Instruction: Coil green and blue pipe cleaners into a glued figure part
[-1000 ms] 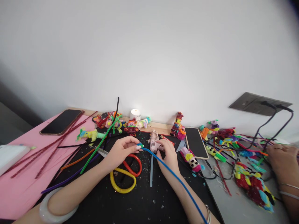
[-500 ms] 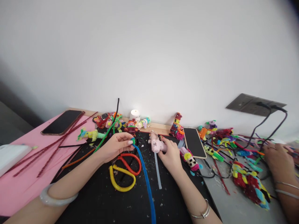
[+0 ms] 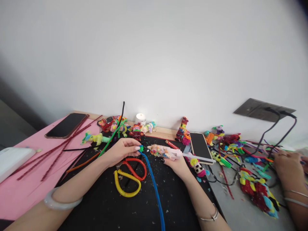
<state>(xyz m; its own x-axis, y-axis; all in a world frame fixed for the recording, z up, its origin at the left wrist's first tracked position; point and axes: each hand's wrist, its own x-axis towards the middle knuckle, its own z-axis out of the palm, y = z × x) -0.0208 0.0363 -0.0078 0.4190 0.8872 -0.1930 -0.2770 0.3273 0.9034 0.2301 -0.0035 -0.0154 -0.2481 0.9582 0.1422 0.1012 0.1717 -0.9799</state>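
My left hand (image 3: 127, 150) pinches a small green and blue coil at the end of a blue pipe cleaner (image 3: 154, 183), whose long tail runs down over the black mat. In my right hand (image 3: 176, 165) is a pale pink hot glue gun (image 3: 172, 153), its nozzle end crusted with coloured bits. The nozzle points left at the coil, a small gap apart from it. A clear glue stick (image 3: 198, 157) sticks out of the gun's back. Below my left hand lie scissors (image 3: 127, 183) with one yellow and one red handle loop.
Finished pipe-cleaner figures (image 3: 183, 130) stand along the wall, by a white paper cup (image 3: 140, 118). Phones lie left (image 3: 67, 125) and right (image 3: 201, 147). Dark red pipe cleaners (image 3: 55, 149) cross the pink sheet. A co-worker's hand (image 3: 288, 166) is at far right, near plugged cables (image 3: 264, 128).
My right hand has lifted the glue gun and turned it, so the nozzle now points left toward the coil and the glue stick points right. My left hand keeps its pinch.
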